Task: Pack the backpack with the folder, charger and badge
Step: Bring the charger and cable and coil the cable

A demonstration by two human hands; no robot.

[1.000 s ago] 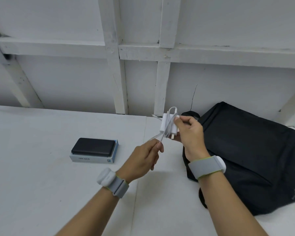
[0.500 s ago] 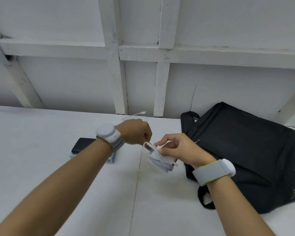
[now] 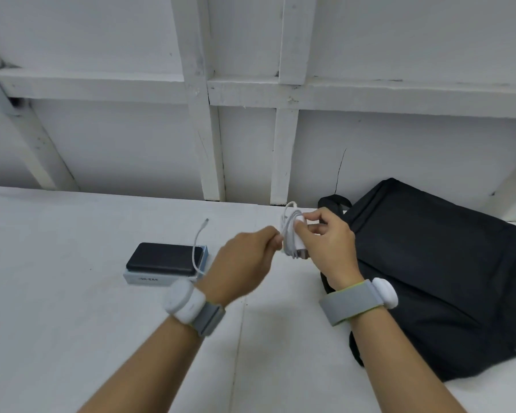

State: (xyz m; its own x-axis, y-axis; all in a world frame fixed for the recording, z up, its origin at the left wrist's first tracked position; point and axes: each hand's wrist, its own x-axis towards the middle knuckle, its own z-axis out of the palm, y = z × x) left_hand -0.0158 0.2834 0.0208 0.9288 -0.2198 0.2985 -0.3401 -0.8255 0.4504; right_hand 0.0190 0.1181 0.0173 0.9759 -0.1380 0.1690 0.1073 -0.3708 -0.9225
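My right hand (image 3: 325, 248) grips the white charger (image 3: 294, 239), which has its cable looped around it, held above the table just left of the backpack. My left hand (image 3: 245, 263) pinches the white cable (image 3: 197, 248) close to the charger; the cable's loose end trails left and sticks up above the black box. The black backpack (image 3: 429, 269) lies flat on the white table (image 3: 57, 293) at the right, its zip shut as far as I can see. No folder or badge is in view.
A black flat device on a pale blue box (image 3: 164, 265) sits on the table left of my hands. A white wall with timber battens (image 3: 209, 129) stands right behind the table. Both wrists wear grey bands with white pods.
My left hand has swung from the far side back to the near side of the charger, winding the cable. My right hand has lifted the charger up toward the backpack's top corner.
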